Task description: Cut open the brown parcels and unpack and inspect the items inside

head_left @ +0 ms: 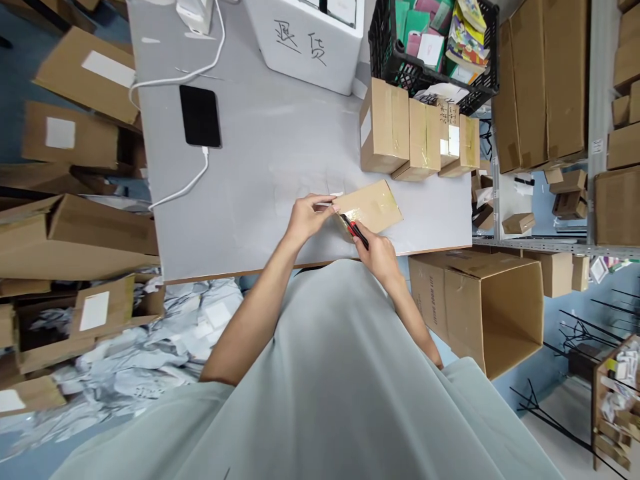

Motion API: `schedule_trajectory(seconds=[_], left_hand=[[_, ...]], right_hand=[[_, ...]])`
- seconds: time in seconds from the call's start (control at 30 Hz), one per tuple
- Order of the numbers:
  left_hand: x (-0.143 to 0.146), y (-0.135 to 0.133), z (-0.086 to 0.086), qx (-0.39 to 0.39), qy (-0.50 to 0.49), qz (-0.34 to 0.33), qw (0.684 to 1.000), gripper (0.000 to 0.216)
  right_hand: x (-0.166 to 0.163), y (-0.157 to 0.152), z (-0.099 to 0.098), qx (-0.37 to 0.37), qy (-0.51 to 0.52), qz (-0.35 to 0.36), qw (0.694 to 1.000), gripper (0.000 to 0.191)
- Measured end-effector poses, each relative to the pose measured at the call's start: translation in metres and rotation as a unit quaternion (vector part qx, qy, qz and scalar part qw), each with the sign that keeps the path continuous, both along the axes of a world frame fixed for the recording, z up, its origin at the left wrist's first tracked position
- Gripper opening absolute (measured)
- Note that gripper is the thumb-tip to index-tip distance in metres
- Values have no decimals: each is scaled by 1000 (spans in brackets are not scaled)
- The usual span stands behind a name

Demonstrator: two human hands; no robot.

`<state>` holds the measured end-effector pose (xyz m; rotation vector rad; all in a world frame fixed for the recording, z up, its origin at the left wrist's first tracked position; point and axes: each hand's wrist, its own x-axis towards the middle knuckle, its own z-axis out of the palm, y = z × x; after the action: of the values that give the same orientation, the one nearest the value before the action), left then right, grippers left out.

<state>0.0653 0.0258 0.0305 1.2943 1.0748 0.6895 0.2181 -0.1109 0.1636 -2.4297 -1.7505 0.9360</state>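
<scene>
A small taped cardboard box (376, 204) lies on the grey table (260, 200) near its front edge. My left hand (306, 217) is closed, pinching the box's left end at a white label strip. My right hand (379, 255) is closed around a red and black cutter (355, 231), whose tip rests against the box's near left corner.
Three taped boxes (415, 137) stand in a row at the table's right. Behind them sit a black crate of goods (435, 40) and a white bin (310, 40). A charging black phone (200, 115) lies at the left. An open carton (493, 307) stands on the floor.
</scene>
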Motion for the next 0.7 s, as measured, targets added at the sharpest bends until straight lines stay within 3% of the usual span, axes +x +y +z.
schedule_trajectory(seconds=[0.3, 0.7], left_hand=[[1, -1, 2, -16, -15, 11, 1000, 44], [8, -6, 5, -38, 7, 34, 999, 35]], right_hand=[[-24, 11, 31, -91, -94, 9, 991, 56], [-39, 33, 45, -142, -147, 52, 977, 56]])
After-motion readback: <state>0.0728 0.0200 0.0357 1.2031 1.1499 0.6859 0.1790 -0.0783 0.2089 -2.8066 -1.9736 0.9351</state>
